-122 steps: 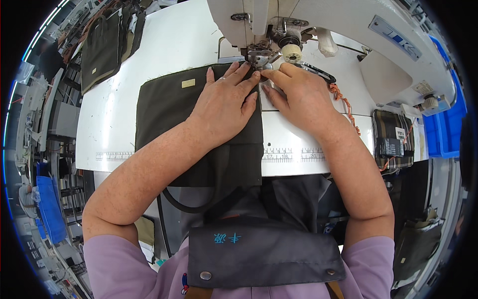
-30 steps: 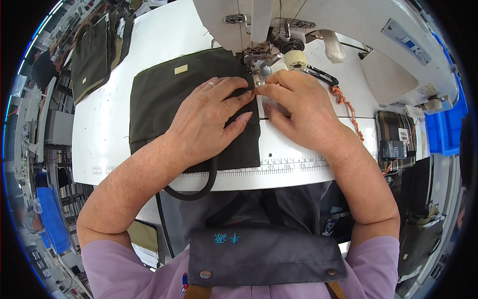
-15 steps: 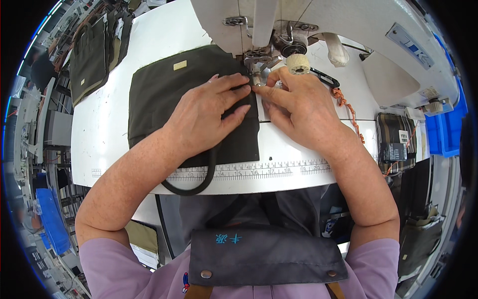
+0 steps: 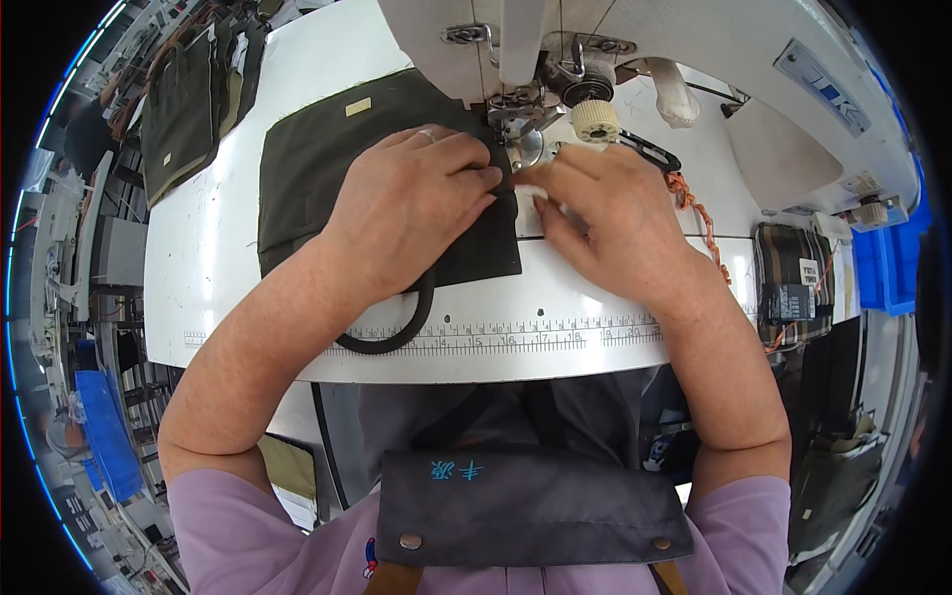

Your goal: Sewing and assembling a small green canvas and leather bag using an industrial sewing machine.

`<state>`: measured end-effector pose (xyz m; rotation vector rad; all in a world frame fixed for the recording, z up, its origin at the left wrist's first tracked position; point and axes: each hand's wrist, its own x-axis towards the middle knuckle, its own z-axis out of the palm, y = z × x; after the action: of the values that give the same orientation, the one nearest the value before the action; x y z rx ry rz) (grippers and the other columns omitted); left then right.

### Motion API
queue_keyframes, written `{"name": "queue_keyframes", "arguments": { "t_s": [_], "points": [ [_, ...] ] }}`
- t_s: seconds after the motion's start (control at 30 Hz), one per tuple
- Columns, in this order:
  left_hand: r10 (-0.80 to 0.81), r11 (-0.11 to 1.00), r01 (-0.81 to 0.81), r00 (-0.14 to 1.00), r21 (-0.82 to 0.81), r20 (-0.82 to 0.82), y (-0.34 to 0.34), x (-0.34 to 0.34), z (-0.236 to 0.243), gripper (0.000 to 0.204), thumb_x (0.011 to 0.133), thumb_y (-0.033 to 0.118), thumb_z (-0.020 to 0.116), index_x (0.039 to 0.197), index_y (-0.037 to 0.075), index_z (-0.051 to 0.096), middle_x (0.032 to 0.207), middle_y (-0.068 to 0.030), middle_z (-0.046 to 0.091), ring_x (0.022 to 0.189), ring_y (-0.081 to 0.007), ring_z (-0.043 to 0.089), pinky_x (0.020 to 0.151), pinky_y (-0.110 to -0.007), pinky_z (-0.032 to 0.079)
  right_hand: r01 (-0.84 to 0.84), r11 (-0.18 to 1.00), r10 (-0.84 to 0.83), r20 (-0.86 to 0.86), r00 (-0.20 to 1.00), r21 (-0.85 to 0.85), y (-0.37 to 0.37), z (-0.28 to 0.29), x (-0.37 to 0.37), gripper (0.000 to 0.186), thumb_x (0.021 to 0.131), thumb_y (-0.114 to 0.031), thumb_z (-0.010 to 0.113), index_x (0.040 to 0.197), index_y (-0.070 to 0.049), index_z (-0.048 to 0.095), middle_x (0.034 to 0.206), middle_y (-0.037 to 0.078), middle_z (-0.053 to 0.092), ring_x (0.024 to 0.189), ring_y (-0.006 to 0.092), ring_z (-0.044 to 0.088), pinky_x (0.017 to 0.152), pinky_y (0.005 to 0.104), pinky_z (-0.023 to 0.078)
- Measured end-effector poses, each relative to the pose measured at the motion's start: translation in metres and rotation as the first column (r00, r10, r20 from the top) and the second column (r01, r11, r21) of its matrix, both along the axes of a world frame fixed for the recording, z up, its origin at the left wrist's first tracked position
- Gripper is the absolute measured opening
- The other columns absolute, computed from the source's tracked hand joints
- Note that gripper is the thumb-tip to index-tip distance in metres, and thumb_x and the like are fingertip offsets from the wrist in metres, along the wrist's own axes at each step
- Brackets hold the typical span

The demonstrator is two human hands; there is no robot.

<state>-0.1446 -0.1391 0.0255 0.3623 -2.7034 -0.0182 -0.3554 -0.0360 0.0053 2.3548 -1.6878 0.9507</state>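
Note:
A dark olive fabric piece [image 4: 302,178], with a small pale label and a black loop handle [image 4: 392,337], lies under the sewing machine's head [image 4: 585,25], beside the presser foot [image 4: 511,129]. My left hand [image 4: 402,208] rests on this fabric, fingers bent over it, thumb near its right side. My right hand [image 4: 610,223] is just right of the presser foot, index fingertip at the fabric's right edge and thumb curled a little apart beneath it. Whatever lies under that fingertip is hard to make out.
Dark fabric pieces [image 4: 178,129] are stacked at the table's back left. Black snips [image 4: 650,149] with orange cord lie right of the needle area. A plaid bundle [image 4: 793,278] and blue bin [image 4: 883,268] sit at right. A printed ruler [image 4: 506,337] runs along the table's front edge.
The fabric and its handle have moved away from me toward the machine. My left hand has moved forward with it, its fingers now more bent. My right hand stays beside the presser foot.

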Motion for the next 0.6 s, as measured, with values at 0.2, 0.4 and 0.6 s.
{"name": "queue_keyframes", "arguments": {
  "t_s": [0.2, 0.4, 0.6],
  "points": [
    [0.080, 0.994, -0.077, 0.996, -0.074, 0.031, 0.0063, -0.0108, -0.0007, 0.018, 0.078, 0.012, 0.078, 0.095, 0.006, 0.076, 0.088, -0.0020, 0.064, 0.082, -0.0223, 0.065, 0.075, -0.037, 0.054, -0.136, 0.987, 0.141, -0.052, 0.989, 0.081, 0.0027, -0.0038, 0.0007, 0.018, 0.078, -0.013, 0.069, 0.091, -0.015, 0.081, 0.055, 0.006, 0.062, 0.053, 0.0291, 0.060, 0.060, 0.0419, 0.048],
    [0.051, 0.990, -0.035, 0.992, -0.136, 0.116, 0.0082, -0.0107, 0.0012, 0.012, 0.076, 0.011, 0.077, 0.086, 0.006, 0.072, 0.085, -0.0011, 0.063, 0.079, -0.0210, 0.064, 0.077, -0.035, 0.053, -0.116, 0.989, 0.120, -0.047, 0.992, 0.091, 0.0033, -0.0029, -0.0007, 0.019, 0.079, -0.016, 0.069, 0.092, -0.014, 0.082, 0.055, 0.009, 0.061, 0.052, 0.0303, 0.061, 0.054, 0.0433, 0.047],
    [-0.084, 0.982, 0.103, 0.990, -0.159, 0.117, 0.0019, -0.0113, 0.0031, 0.008, 0.078, 0.009, 0.075, 0.081, 0.005, 0.069, 0.083, -0.0020, 0.062, 0.077, -0.0217, 0.064, 0.081, -0.036, 0.052, -0.066, 0.987, 0.076, -0.065, 0.995, 0.145, 0.0050, -0.0009, 0.0004, 0.018, 0.080, -0.018, 0.069, 0.091, -0.014, 0.082, 0.055, 0.010, 0.061, 0.053, 0.0312, 0.062, 0.054, 0.0437, 0.049]
  ]
}}
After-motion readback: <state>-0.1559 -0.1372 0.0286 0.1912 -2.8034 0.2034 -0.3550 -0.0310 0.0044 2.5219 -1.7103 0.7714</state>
